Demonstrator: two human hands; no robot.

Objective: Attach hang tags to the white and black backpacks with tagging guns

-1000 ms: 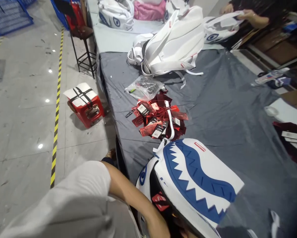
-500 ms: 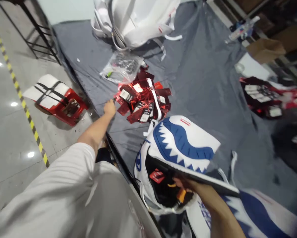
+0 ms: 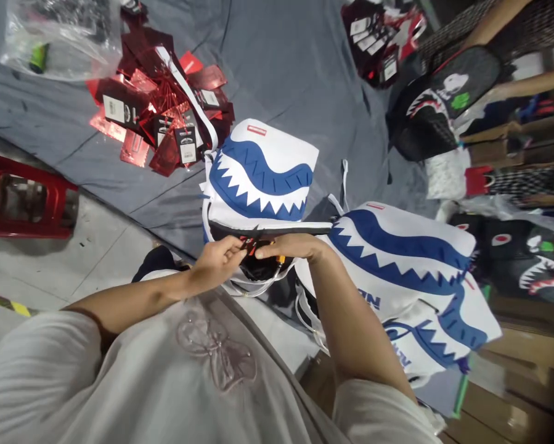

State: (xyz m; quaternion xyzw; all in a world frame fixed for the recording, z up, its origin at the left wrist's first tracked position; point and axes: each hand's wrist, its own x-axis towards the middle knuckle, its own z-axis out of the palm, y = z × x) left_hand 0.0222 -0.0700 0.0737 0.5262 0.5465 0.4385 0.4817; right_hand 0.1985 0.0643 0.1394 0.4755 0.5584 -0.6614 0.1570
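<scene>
A white backpack with a blue shark-mouth print (image 3: 262, 176) lies at the table edge, its top opening towards me. At that opening, my left hand (image 3: 221, 258) is closed in a pinch on a small black-and-red tag, mostly hidden by the fingers. Close beside it my right hand (image 3: 290, 248) is curled, its thumb pointing at the left fingertips. An orange-handled tool (image 3: 281, 260) shows under the right palm; its working end is hidden. Beyond the backpack is a pile of shiny red and black hang tags (image 3: 166, 117), with a white strap across it.
More shark-print backpacks (image 3: 406, 246) overlap at right. A clear plastic bag (image 3: 64, 37) lies far left, a second tag pile (image 3: 382, 37) far right. Another person's arms (image 3: 526, 86) hold a black shark-face bag (image 3: 429, 111). A red stool (image 3: 27, 197) stands on the floor at left.
My left hand has come from the edge of the tag pile to the backpack's opening, beside my right hand. The view has swung rightward; the right hand stays at the opening.
</scene>
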